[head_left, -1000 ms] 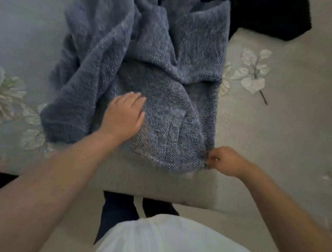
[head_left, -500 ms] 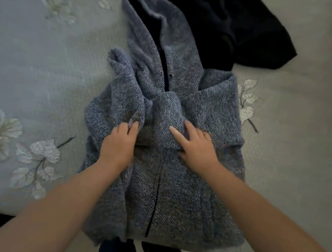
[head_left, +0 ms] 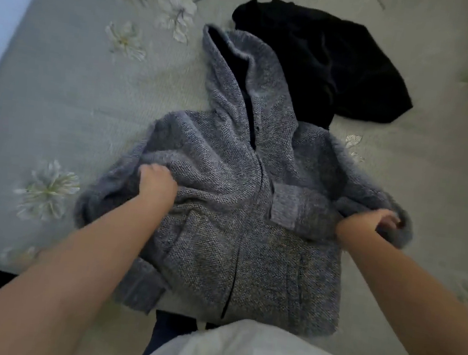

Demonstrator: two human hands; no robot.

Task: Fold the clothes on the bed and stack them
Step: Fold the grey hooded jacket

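Grey hooded cardigan (head_left: 232,206) lay front-up on bed (head_left: 60,91), hood toward black garment (head_left: 329,62) beyond it. We had left hand (head_left: 157,181) closed on bunched left sleeve, right hand (head_left: 380,224) gripping right sleeve fold; likely to bring sleeves over chest and narrow the fold. No labels or writing readable.

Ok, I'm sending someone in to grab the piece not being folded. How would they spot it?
Start at the floral bed cover. The grey knit hoodie lies front-up near its edge, gripped by both hands. Just beyond its hood, to the right, sits the black garment: crumpled, plain black, untouched, the only dark piece there.
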